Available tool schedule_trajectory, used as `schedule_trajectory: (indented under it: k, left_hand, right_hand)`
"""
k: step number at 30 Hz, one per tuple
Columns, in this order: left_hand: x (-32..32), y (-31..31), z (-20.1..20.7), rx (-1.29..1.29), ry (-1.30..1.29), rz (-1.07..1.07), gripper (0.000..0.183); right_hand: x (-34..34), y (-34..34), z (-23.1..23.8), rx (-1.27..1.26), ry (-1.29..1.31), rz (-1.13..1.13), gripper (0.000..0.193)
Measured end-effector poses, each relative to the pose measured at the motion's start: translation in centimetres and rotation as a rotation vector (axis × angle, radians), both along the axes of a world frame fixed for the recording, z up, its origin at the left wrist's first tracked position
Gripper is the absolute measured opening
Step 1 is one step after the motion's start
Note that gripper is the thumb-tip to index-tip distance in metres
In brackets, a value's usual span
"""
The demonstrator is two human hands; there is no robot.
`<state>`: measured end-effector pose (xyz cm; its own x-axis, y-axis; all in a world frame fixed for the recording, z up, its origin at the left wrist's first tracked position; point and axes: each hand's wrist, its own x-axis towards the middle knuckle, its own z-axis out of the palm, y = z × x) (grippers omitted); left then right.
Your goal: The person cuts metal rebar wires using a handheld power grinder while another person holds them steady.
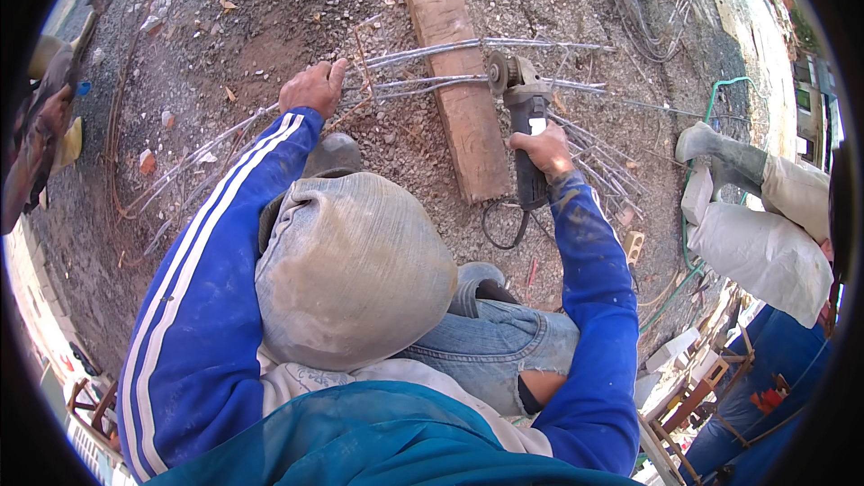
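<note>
Head view: your right hand [544,151] grasps the grey and black angle grinder [524,117] by its body, the head pointing away from you. Its round disc [498,72] sits at the right edge of the timber beam [450,63], among the thin metal rods [414,55] lying across it. Your left hand [313,88] is curled over the rods left of the beam, thumb out; its underside is hidden, so you cannot tell whether it is clenched on them. The beam is rough, brown and square-edged; the ground [243,45] is gritty gravel. Rod ends jut past the beam on both sides. The black cord [504,245] loops below the grinder, near your shoe [472,283]. Farther right are a green hose [711,99] and a co-worker's boot [702,142].
</note>
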<state>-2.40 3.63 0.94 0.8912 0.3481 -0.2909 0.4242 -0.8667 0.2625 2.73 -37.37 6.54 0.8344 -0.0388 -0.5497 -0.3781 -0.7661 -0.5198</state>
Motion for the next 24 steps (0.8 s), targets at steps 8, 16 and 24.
schedule_trajectory:
  k: [8,16,24]
  left_hand:
    - [0.0,-0.1,0.3,-0.004,0.0,0.014,0.06]
    - [0.4,-0.2,0.2,-0.031,0.043,-0.004,0.067]
    - [1.5,-1.3,1.2,-0.073,0.069,0.03,0.072]
  right_hand:
    - [0.2,0.0,0.5,-0.024,0.025,0.001,0.058]
    - [0.1,-0.8,0.4,0.027,0.026,-0.008,0.054]
    - [0.8,-3.0,1.0,0.238,-0.098,-0.125,0.024]
